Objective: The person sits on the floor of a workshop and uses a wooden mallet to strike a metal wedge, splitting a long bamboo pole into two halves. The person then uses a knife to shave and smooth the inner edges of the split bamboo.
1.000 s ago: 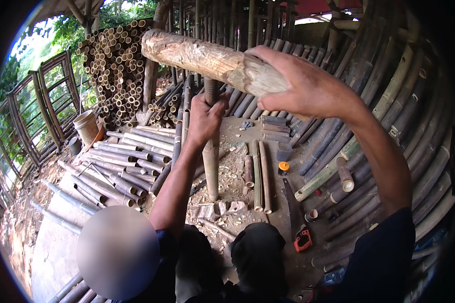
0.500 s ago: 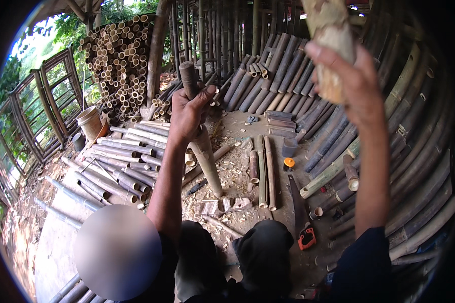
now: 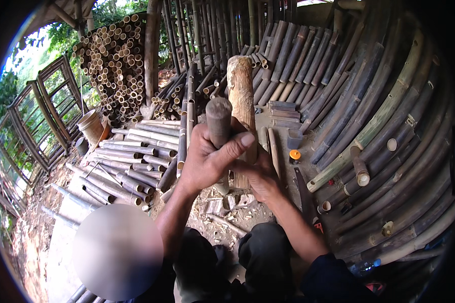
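My left hand [image 3: 202,159] is closed round an upright dark wooden rod [image 3: 219,116] with a blunt round top. Its pale lower end [image 3: 222,188] shows beneath the hand, near a split wood block [image 3: 227,204] on the ground. My right hand [image 3: 263,177] grips a thick, rough-hewn wooden club [image 3: 241,88] that stands upright just right of the rod. The hands meet in front of me, the left thumb lying over the right hand's fingers. Part of the right hand's grip is hidden behind the left hand.
Cut bamboo tubes [image 3: 131,151] lie in a heap at left, and a round-ended bamboo stack [image 3: 114,65] rises behind. Long bamboo poles [image 3: 389,116] lean along the right. A handsaw [image 3: 304,194] and an orange-lidded jar [image 3: 294,155] lie near right. A bucket [image 3: 91,124] stands far left.
My right hand has come down and left from high at the right, bringing the club beside the rod. My left hand has moved right and a little lower, tilting the rod's top toward me.
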`<move>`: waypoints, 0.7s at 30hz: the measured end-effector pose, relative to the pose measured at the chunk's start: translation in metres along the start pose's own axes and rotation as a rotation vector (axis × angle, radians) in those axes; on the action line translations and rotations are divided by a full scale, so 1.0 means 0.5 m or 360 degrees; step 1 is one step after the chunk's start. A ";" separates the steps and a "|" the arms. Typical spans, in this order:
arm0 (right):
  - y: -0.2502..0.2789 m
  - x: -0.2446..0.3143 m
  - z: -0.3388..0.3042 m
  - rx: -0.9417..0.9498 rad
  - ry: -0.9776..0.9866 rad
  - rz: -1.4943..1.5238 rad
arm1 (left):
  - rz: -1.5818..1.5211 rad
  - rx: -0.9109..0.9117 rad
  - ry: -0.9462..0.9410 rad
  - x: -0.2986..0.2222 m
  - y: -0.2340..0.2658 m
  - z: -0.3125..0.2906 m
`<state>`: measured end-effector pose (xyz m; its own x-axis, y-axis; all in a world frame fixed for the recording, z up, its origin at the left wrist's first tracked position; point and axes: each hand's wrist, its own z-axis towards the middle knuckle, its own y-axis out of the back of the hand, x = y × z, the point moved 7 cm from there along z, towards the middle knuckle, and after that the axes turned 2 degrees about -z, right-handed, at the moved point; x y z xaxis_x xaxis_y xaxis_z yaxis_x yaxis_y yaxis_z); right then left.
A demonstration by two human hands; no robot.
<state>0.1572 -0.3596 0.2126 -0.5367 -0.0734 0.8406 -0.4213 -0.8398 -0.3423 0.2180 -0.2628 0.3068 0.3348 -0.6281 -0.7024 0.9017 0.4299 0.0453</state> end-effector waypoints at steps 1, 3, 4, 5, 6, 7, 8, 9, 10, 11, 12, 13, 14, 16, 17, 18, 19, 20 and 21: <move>-0.006 -0.002 -0.009 -0.0067 -0.0002 -0.0036 | 0.0051 -0.0014 0.0052 -0.015 0.007 -0.014; -0.015 0.003 -0.020 -0.0022 0.0010 -0.0106 | -0.0061 -0.0115 -0.0100 -0.053 0.024 -0.030; -0.018 0.008 -0.023 -0.0001 0.0016 -0.0140 | -0.0172 -0.0223 -0.0182 -0.079 0.034 -0.036; -0.013 0.012 -0.031 -0.0007 -0.0049 -0.0110 | -0.0396 -0.0220 -0.0198 -0.091 0.043 -0.037; -0.012 0.014 -0.034 -0.0003 -0.0032 -0.0134 | -0.0605 -0.0216 -0.0231 -0.115 0.062 -0.035; -0.010 0.015 -0.040 0.0001 -0.0014 -0.0156 | -0.0789 -0.0105 -0.0301 -0.134 0.064 -0.033; -0.007 0.015 -0.042 0.0009 0.0001 -0.0189 | -0.0777 0.0133 -0.0380 -0.141 0.063 -0.032; -0.014 0.021 -0.043 0.0052 0.0009 -0.0166 | -0.0757 0.0159 -0.0398 -0.136 0.064 -0.035; -0.013 0.017 -0.047 0.0034 -0.0036 -0.0117 | -0.0736 0.0185 -0.0415 -0.132 0.063 -0.039; -0.005 0.012 -0.056 0.0010 -0.0089 -0.0081 | -0.0632 0.0093 -0.0305 -0.119 0.060 -0.043; 0.004 0.007 -0.063 -0.0015 -0.0141 -0.0045 | -0.0528 0.0003 -0.0194 -0.108 0.053 -0.049; 0.012 0.008 -0.065 0.0002 -0.0143 -0.0064 | -0.0342 -0.0004 -0.0131 -0.100 0.041 -0.050; 0.012 0.008 -0.067 0.0011 -0.0144 -0.0071 | -0.0409 0.0029 0.0038 -0.094 0.032 -0.057; 0.011 0.011 -0.069 0.0027 -0.0143 -0.0085 | -0.0319 0.0197 0.0016 -0.093 0.011 -0.054; 0.003 0.020 -0.069 0.0042 -0.0150 -0.0036 | -0.0199 0.0224 0.0092 -0.089 0.003 -0.053; 0.006 0.020 -0.070 0.0036 -0.0152 -0.0069 | -0.0181 0.0251 0.0068 -0.077 0.002 -0.054; 0.009 0.020 -0.071 0.0029 -0.0154 -0.0102 | -0.0168 0.0263 0.0065 -0.064 0.003 -0.054; 0.010 0.023 -0.072 0.0027 -0.0150 -0.0134 | -0.0151 0.0277 0.0057 -0.059 0.002 -0.053; 0.012 0.025 -0.072 0.0007 -0.0141 -0.0132 | -0.0157 0.0282 0.0044 -0.054 0.000 -0.052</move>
<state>0.1216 -0.3462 0.2060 -0.4331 -0.0506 0.8999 -0.4584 -0.8473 -0.2682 0.2020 -0.2290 0.3072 0.2370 -0.6423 -0.7289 0.9646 0.2449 0.0979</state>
